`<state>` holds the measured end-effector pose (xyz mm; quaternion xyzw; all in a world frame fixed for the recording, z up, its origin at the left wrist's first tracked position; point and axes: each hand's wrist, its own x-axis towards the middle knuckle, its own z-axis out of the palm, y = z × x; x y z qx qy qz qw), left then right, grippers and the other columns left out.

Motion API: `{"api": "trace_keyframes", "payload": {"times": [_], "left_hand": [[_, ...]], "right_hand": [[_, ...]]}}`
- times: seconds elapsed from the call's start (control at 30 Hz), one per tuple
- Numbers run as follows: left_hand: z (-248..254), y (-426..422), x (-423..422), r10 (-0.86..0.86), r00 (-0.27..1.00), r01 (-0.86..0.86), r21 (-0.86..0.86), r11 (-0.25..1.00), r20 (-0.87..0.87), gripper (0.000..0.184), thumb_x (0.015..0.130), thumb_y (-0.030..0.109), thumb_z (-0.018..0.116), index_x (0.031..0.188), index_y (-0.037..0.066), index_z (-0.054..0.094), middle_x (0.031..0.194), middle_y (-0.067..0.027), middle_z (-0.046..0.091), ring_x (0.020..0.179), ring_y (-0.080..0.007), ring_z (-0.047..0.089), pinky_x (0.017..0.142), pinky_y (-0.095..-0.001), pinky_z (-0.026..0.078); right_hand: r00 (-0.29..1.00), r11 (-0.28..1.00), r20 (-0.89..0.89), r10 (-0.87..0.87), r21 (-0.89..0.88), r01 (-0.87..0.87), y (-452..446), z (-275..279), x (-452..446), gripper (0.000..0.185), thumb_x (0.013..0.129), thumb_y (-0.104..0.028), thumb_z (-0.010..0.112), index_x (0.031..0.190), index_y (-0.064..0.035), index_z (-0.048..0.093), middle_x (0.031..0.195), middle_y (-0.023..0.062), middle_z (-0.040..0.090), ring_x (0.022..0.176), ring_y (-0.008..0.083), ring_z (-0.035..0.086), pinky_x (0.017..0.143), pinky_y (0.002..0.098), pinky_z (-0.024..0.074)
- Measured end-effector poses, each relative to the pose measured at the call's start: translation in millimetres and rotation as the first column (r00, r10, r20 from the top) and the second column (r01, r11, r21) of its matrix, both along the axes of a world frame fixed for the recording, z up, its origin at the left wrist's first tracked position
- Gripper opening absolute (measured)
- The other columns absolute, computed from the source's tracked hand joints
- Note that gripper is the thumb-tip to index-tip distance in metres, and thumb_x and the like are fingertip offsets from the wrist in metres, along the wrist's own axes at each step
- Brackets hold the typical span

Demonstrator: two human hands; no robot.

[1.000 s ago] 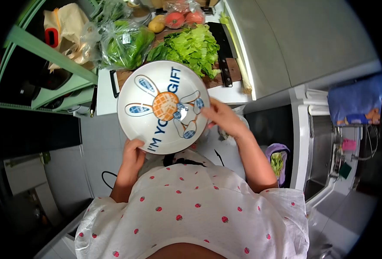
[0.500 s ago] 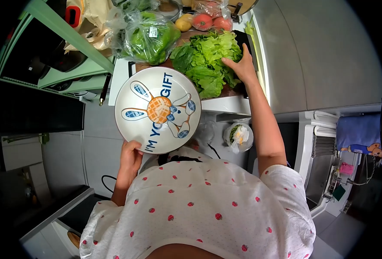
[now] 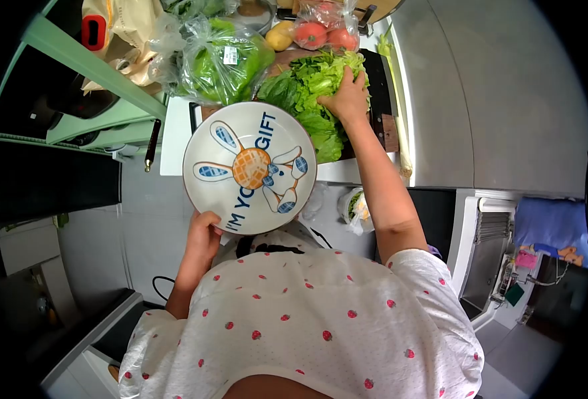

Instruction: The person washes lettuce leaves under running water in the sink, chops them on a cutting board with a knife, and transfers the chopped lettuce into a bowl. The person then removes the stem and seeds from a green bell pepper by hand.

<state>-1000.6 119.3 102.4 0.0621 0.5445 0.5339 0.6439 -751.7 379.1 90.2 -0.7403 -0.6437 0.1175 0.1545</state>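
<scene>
My left hand (image 3: 204, 234) grips the lower left rim of a round white plate (image 3: 204, 189), thumb over the edge. The plate has a rabbit picture and blue letters, and is held tilted in front of my body. My right hand (image 3: 348, 100) lies on a heap of leafy lettuce (image 3: 317, 113), its thumb and fingers spread apart over the leaves. The lettuce sits on a brown cutting board (image 3: 282, 61), partly hidden by the leaves. Beside it lies a dark, flat, blade-like piece (image 3: 379, 83) with a wooden part at its near end.
Bagged green vegetables (image 3: 224, 63) stand left of the lettuce. Behind are a yellow potato-like item (image 3: 280, 36) and bagged tomatoes (image 3: 311, 34). A long green onion (image 3: 400, 126) lies along the counter's right edge. Below is a small bin (image 3: 355, 211); a green rack (image 3: 101, 66) stands left.
My right hand has moved left from the dark piece and the lettuce's right edge onto the leaves. The wooden part has come into view. My left hand still holds the plate.
</scene>
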Motion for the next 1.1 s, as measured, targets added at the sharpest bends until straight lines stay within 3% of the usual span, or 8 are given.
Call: {"api": "trace_keyframes", "payload": {"times": [0.2,0.33,0.47,0.57,0.77,0.9,0.97,1.1], "left_hand": [[-20.4,-11.8,-1.0,0.035,0.999,-0.037,0.077,0.996,0.023,0.036,0.06,0.001,0.043,0.096,-0.003,0.049,0.072,-0.0037,0.051,0.051,-0.0095,0.039,0.047,-0.0194,0.032],[-16.9,-12.0,6.4,0.062,0.998,-0.061,0.106,0.993,-0.008,0.037,0.06,0.001,0.043,0.096,-0.003,0.049,0.073,-0.0038,0.051,0.052,-0.0096,0.04,0.048,-0.0195,0.032],[-25.7,-13.4,4.7,0.11,0.994,-0.107,0.109,0.988,-0.025,0.03,0.061,0.003,0.046,0.09,-0.002,0.051,0.068,-0.0047,0.052,0.049,-0.0123,0.043,0.044,-0.0216,0.035],[-21.7,-12.1,4.7,0.077,0.997,-0.076,0.081,0.994,-0.015,0.042,0.061,0.0,0.043,0.103,-0.004,0.046,0.074,-0.0042,0.051,0.053,-0.0095,0.04,0.048,-0.0193,0.033],[-11.8,-8.6,7.5,0.053,0.998,-0.048,0.124,0.991,-0.043,0.041,0.062,0.0,0.042,0.103,-0.004,0.045,0.071,-0.0045,0.05,0.051,-0.0091,0.04,0.045,-0.0199,0.032],[0.2,-6.5,8.3,0.022,1.0,-0.021,0.124,0.992,-0.014,0.044,0.063,-0.001,0.042,0.106,-0.003,0.043,0.069,-0.0032,0.049,0.05,-0.0087,0.039,0.045,-0.0205,0.031],[-0.6,-5.3,6.1,0.014,1.0,-0.012,0.122,0.992,-0.015,0.046,0.063,-0.001,0.043,0.109,-0.001,0.041,0.07,-0.0036,0.048,0.051,-0.0086,0.038,0.044,-0.0208,0.03],[-9.0,-7.0,5.3,0.044,0.999,-0.045,0.121,0.992,0.014,0.049,0.064,-0.001,0.043,0.112,0.0,0.039,0.073,-0.0043,0.048,0.052,-0.0085,0.037,0.044,-0.021,0.03]], "right_hand": [[0.998,0.961,-0.005,0.06,0.27,-0.056,-12.3,-8.4,0.8,0.049,0.061,-0.018,0.072,0.105,-0.0114,0.051,0.11,0.0157,0.044,0.094,0.0364,0.051,0.075,0.0428,0.0465],[0.992,0.927,-0.094,0.084,0.373,-0.043,-9.1,-11.0,8.5,0.035,0.061,-0.016,0.07,0.094,-0.011,0.058,0.097,0.0155,0.05,0.082,0.0338,0.055,0.072,0.04,0.0462],[0.974,0.905,-0.213,0.072,0.424,0.026,-2.5,-10.4,20.2,0.031,0.061,-0.011,0.065,0.092,-0.0099,0.061,0.088,0.0135,0.055,0.082,0.0318,0.055,0.072,0.0388,0.0454],[0.949,0.903,-0.294,0.115,0.43,0.024,-2.0,-4.9,31.4,0.029,0.061,-0.011,0.065,0.09,-0.0093,0.061,0.083,0.0137,0.056,0.08,0.032,0.055,0.072,0.0379,0.0448],[0.857,0.836,-0.44,0.267,0.548,0.021,-33.0,59.9,10.3,0.028,0.06,-0.005,0.062,0.088,-0.0051,0.062,0.083,0.0135,0.057,0.08,0.0292,0.056,0.073,0.0331,0.0443],[0.808,0.716,-0.278,0.52,0.657,-0.235,-71.6,85.3,-27.7,0.035,0.055,0.006,0.058,0.089,-0.0025,0.061,0.091,0.0132,0.055,0.086,0.03,0.056,0.079,0.0321,0.0449],[0.746,0.627,-0.155,0.648,0.665,-0.407,-98.4,86.9,-56.2,0.042,0.052,0.007,0.061,0.091,-0.0075,0.058,0.096,0.0105,0.053,0.086,0.0286,0.056,0.076,0.0343,0.0469],[0.689,0.688,-0.097,0.718,0.247,-0.682,-143.0,75.7,-99.3,0.05,0.057,-0.002,0.065,0.105,-0.0109,0.055,0.112,0.0123,0.048,0.099,0.0294,0.052,0.078,0.0368,0.0467]]}}
